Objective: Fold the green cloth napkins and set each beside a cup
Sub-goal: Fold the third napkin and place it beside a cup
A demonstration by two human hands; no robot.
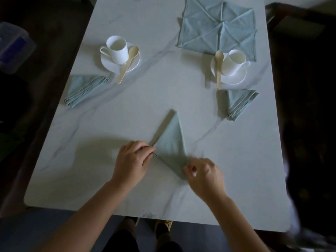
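A green napkin lies folded into a triangle near the table's front, its tip pointing away from me. My left hand pinches its left corner. My right hand, blurred, grips its lower right corner. One folded napkin lies beside the left cup. Another folded napkin lies in front of the right cup. A pile of flat napkins sits at the far right.
Each cup stands on a white saucer with a wooden spoon; the right spoon leans on its saucer. The white marble table has dark chairs around it. A clear plastic box is at far left.
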